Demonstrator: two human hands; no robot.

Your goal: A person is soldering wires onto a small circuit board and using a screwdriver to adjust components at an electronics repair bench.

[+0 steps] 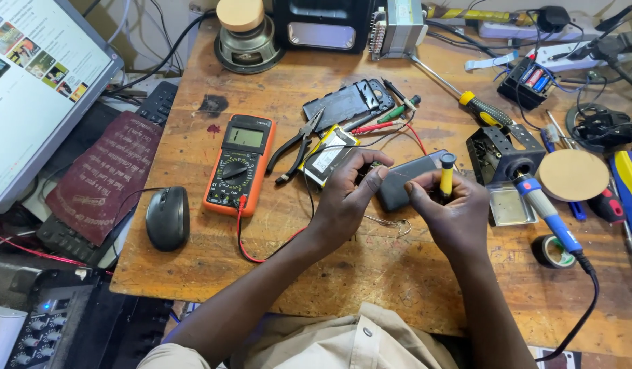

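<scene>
Two hands meet over a dark phone body (pixel 406 179) lying flat mid-worktop (pixel 371 273). Left hand (pixel 347 195) pinches its near edge; right hand (pixel 452 205) grips a small yellow-handled screwdriver (pixel 447 174) upright. Phone judged light, rigid, smooth, fragile; best held by edges.

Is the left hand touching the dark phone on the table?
Touching. The head view shows the left hand with its fingers pressed on the edge of the dark phone, no gap between them.

Multimeter (pixel 238 162) is placed left of pliers (pixel 293 145); mouse (pixel 168 217) is set left-front of it. Soldering iron (pixel 545 210) is rested right of hands, beside metal stand (pixel 502 152).
</scene>
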